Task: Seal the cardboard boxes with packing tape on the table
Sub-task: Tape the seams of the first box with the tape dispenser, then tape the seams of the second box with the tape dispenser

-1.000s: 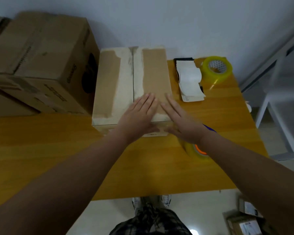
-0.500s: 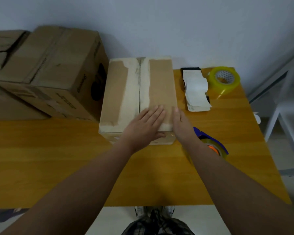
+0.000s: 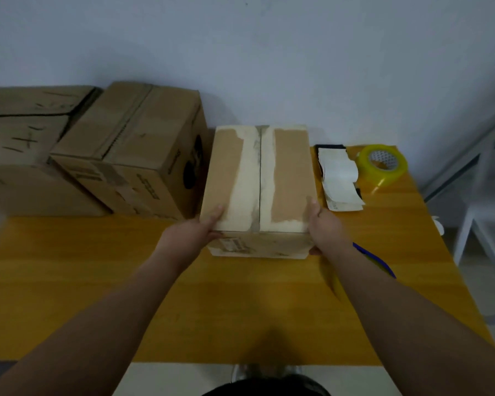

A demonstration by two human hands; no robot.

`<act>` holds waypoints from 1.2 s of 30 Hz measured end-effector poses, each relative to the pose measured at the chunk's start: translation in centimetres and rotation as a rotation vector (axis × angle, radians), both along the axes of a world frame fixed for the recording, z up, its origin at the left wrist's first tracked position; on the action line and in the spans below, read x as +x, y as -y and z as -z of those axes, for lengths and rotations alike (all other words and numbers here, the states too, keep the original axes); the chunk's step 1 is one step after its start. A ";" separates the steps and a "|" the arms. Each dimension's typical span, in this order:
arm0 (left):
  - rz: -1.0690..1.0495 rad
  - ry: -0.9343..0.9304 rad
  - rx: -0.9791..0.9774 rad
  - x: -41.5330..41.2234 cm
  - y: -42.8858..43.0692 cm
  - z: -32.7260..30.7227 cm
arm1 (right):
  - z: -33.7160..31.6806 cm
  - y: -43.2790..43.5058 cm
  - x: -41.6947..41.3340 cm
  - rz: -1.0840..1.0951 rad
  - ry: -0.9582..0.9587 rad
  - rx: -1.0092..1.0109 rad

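Left hand (image 3: 196, 234) and right hand (image 3: 325, 228) clasp the near corners of the box (image 3: 259, 190), fingers curled round its sides, on the table (image 3: 212, 295) centre. The flaps lie closed, seam apparently untaped; positioning seems underway. Next, the right hand must fetch the dispenser (image 3: 375, 260) beside it.

A plain pale grey-blue wall (image 3: 269, 58) is seen behind the far edge of the orange-yellow wooden bench (image 3: 97, 281). Light-coloured floor (image 3: 177, 378) is visible below the near edge. A white frame (image 3: 480, 224) is noted past the right edge. Lighting is dim.
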State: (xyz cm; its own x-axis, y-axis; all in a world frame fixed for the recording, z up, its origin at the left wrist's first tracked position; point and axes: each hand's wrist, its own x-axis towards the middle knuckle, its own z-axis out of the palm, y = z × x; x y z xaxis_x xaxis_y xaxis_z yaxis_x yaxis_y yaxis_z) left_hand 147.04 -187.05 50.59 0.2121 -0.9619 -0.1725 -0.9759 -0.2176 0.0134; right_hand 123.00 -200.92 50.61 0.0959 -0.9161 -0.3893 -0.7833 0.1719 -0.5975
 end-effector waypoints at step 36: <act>-0.167 -0.003 -0.448 16.2 -4.6 -8.3 | -7.2 -7.1 22.9 -0.396 0.298 -0.546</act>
State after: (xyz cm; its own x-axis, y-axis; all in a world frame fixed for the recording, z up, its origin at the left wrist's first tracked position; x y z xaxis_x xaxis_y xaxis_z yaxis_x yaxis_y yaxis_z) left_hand 163.26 -182.43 58.90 0.3699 -0.8946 0.2508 -0.9281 -0.3431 0.1449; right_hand 145.85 -193.86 57.81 0.4899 -0.8469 0.2067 -0.5164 -0.4730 -0.7139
